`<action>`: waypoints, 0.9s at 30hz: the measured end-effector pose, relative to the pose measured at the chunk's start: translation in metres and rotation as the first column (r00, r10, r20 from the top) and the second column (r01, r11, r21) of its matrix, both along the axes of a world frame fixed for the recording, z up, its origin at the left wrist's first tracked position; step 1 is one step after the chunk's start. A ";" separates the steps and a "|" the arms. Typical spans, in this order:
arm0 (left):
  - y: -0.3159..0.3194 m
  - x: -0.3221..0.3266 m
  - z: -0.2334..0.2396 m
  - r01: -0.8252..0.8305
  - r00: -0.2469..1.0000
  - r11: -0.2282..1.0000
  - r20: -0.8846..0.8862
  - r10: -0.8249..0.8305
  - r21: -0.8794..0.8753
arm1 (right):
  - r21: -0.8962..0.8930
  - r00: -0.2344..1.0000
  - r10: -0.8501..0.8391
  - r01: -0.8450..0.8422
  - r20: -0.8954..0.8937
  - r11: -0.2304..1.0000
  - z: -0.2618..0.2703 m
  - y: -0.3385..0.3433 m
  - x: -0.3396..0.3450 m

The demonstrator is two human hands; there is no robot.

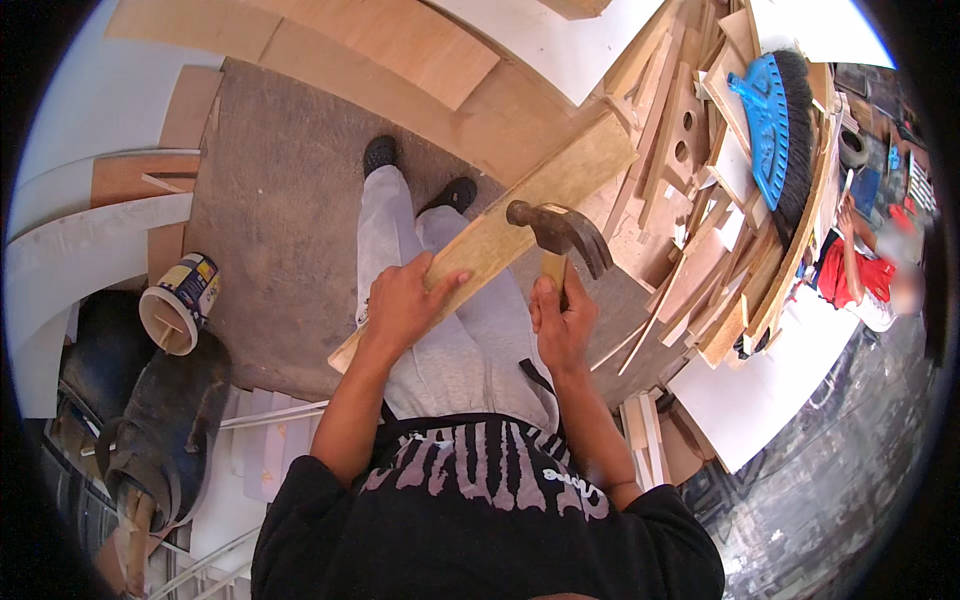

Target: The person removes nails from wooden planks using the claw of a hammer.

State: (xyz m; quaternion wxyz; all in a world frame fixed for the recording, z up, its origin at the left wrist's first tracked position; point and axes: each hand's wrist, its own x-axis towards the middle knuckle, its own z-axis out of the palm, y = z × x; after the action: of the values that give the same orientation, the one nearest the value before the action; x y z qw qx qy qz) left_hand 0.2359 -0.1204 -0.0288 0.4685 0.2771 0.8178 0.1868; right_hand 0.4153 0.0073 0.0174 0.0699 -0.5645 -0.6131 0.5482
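My left hand [401, 307] grips a long wooden board [547, 187] near its lower end, with the thumb lying on its upper face. The board slants across my legs and its far end reaches towards a heap of wood pieces. In my right hand [562, 322] is a claw hammer [561, 229], held by its wooden handle close below the head. The hammer's dark metal head overlaps the board's right edge in the view; I cannot tell whether they touch.
Wood offcuts [682, 247] are piled at the right, with a blue broom head [765, 127] on top. A plastic bucket [172, 307] lies tilted at the left beside a dark cylindrical object [165, 412]. Plywood sheets [390, 52] lie ahead. A person in red [847, 270] is at the far right.
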 end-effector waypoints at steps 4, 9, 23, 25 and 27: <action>-0.003 0.001 -0.002 -0.065 0.995 0.998 0.082 0.064 0.009 | -0.065 0.998 -0.047 0.045 -0.035 0.997 0.004 -0.004 -0.007; -0.004 0.001 -0.005 -0.052 0.992 0.999 0.113 0.053 -0.004 | -0.342 0.967 -0.249 0.215 -0.058 0.915 0.003 -0.002 -0.017; -0.003 0.006 -0.003 -0.027 0.997 1.000 0.074 0.027 0.005 | -0.559 0.957 -0.238 0.109 -0.163 0.822 -0.011 0.009 -0.002; -0.004 0.007 -0.004 -0.030 0.996 1.000 0.084 0.030 -0.004 | -0.551 0.963 -0.223 0.104 -0.153 0.828 -0.008 0.006 -0.004; -0.004 0.007 -0.005 -0.031 0.995 0.999 0.098 0.032 -0.012 | -0.541 0.968 -0.210 0.103 -0.140 0.835 -0.006 0.005 -0.004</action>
State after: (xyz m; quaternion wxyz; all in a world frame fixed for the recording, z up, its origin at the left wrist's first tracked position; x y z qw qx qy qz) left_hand 0.2426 -0.1240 -0.0343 0.5066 0.2522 0.7990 0.2033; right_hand 0.4118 0.0125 0.0110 0.0154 -0.5541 -0.3801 0.7404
